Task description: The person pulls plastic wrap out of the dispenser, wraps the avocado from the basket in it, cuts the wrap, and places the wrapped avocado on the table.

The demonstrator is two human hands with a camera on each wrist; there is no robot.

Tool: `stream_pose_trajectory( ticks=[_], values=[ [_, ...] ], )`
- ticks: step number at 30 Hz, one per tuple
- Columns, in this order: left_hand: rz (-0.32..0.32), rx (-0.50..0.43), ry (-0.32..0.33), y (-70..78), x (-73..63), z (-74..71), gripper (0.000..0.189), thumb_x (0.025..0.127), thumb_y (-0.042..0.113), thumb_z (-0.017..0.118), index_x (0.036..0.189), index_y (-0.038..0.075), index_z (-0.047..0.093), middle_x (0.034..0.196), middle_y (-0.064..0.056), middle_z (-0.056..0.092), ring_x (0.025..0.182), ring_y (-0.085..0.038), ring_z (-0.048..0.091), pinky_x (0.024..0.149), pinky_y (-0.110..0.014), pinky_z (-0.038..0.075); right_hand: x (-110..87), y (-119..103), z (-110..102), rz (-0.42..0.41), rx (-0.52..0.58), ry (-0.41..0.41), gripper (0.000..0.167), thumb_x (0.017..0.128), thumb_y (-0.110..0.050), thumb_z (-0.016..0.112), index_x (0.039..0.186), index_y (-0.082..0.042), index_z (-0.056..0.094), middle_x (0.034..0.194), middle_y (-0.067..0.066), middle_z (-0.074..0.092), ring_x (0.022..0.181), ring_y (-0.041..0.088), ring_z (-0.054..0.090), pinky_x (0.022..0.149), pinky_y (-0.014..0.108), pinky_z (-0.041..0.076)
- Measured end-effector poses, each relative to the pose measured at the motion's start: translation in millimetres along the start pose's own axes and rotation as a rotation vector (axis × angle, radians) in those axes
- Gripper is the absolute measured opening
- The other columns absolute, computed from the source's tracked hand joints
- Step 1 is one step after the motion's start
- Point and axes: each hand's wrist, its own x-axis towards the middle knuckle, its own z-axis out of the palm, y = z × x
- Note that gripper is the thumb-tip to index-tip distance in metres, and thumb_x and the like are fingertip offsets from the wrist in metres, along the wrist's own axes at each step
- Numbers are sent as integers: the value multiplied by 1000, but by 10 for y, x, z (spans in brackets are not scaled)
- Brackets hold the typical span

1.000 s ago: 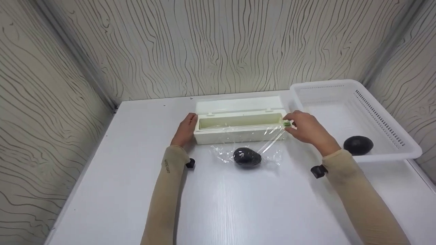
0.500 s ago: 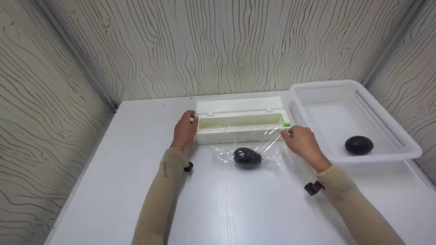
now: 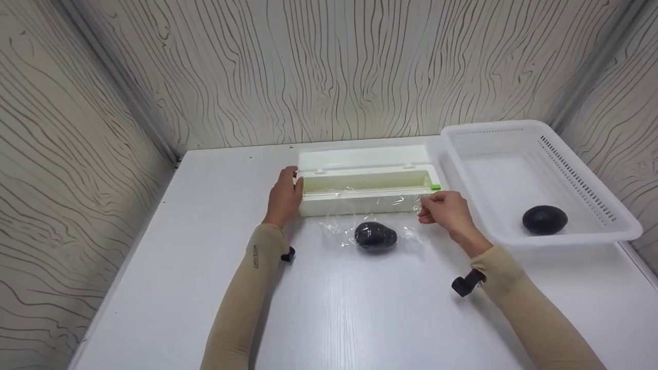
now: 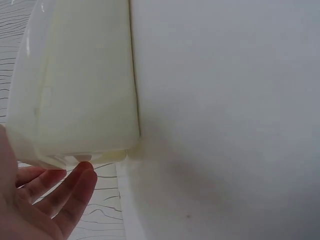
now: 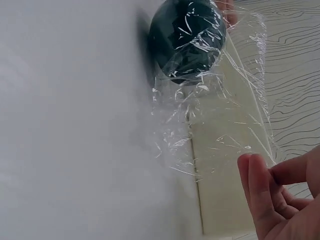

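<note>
A white cling film box (image 3: 360, 206) lies lengthwise with its lid raised at the back and a small green slider (image 3: 435, 187) at its right end. Clear cling film (image 3: 336, 223) hangs from its front and lies over a dark avocado (image 3: 376, 236) on the table. My right hand (image 3: 448, 211) pinches the film's right edge between thumb and fingers, just in front of the box. In the right wrist view, the film (image 5: 225, 142) stretches from the avocado toward those fingertips. My left hand (image 3: 285, 198) rests against the box's left end, its fingers (image 4: 75, 197) loosely extended there.
A white perforated basket (image 3: 586, 169) stands at the right, holding a second avocado (image 3: 545, 220) near its front wall. Wood-grain panels (image 3: 329, 72) rise behind the white table (image 3: 329, 308) and at both sides.
My right hand has let go of the green slider, moved down and left, and taken the film's right edge. My left hand's fingers have loosened at the box end.
</note>
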Motion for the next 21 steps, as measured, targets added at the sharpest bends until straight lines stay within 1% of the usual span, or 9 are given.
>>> stream_pose_trajectory(
  ticks=[4, 7, 11, 13, 14, 16, 19, 20, 21],
  values=[
    [-4, 1, -3, 20, -2, 0, 45, 112, 31, 42, 152, 11, 40, 141, -10, 54, 129, -27, 58, 114, -45, 47, -11, 35, 55, -11, 22, -58, 23, 101, -5, 58, 105, 17, 64, 70, 0, 70, 61, 6, 71, 65, 25, 64],
    [-14, 5, -12, 23, 3, 2, 45, 112, 33, 41, 152, 12, 40, 141, -9, 53, 130, -26, 57, 115, -45, 46, -13, 42, 86, -33, 12, -95, 23, 100, -4, 59, 104, 18, 65, 71, 2, 70, 61, 8, 71, 65, 26, 64],
    [-20, 6, -27, 23, 18, 1, 46, 112, 35, 40, 153, 13, 38, 144, -8, 52, 131, -26, 57, 115, -44, 47, -19, 43, 81, -44, -28, -93, 22, 100, -5, 60, 102, 16, 66, 71, 3, 69, 61, 9, 70, 63, 26, 64],
    [-6, 28, -13, 25, 16, -7, 47, 112, 35, 41, 153, 13, 39, 145, -8, 51, 129, -26, 59, 113, -44, 48, -28, 40, 61, -39, -41, -76, 22, 101, -6, 60, 102, 15, 66, 71, 2, 69, 61, 8, 70, 63, 26, 64],
    [10, 56, 8, 28, 12, -13, 46, 112, 35, 41, 153, 13, 39, 146, -8, 51, 130, -26, 59, 113, -44, 48, -34, 37, 47, -36, -45, -66, 23, 102, -8, 60, 103, 14, 66, 71, 2, 69, 61, 8, 70, 63, 26, 64],
    [73, 130, 77, 41, -10, -36, 45, 112, 34, 44, 151, 13, 43, 145, -8, 52, 130, -26, 59, 111, -43, 50, -48, 28, 18, -29, -45, -48, 24, 103, -10, 59, 107, 13, 65, 72, 3, 70, 61, 9, 70, 63, 26, 64],
    [216, 217, 188, 112, -88, -93, 39, 110, 32, 50, 144, 12, 52, 137, -7, 58, 126, -25, 60, 107, -41, 52, -63, 19, -31, -22, -53, -27, 30, 104, -15, 58, 116, 13, 63, 79, 5, 71, 63, 9, 71, 65, 26, 64],
    [270, 236, 199, 150, -122, -114, 37, 109, 33, 52, 141, 12, 56, 133, -7, 61, 124, -24, 59, 105, -41, 52, -67, 17, -47, -23, -61, -22, 33, 104, -17, 58, 119, 12, 63, 82, 7, 72, 64, 9, 71, 66, 26, 64],
    [323, 242, 193, 195, -160, -132, 37, 109, 34, 54, 138, 13, 59, 128, -6, 63, 120, -24, 60, 103, -42, 53, -71, 14, -62, -22, -66, -17, 35, 105, -19, 58, 121, 12, 62, 85, 8, 73, 66, 9, 71, 67, 25, 64]
  ],
)
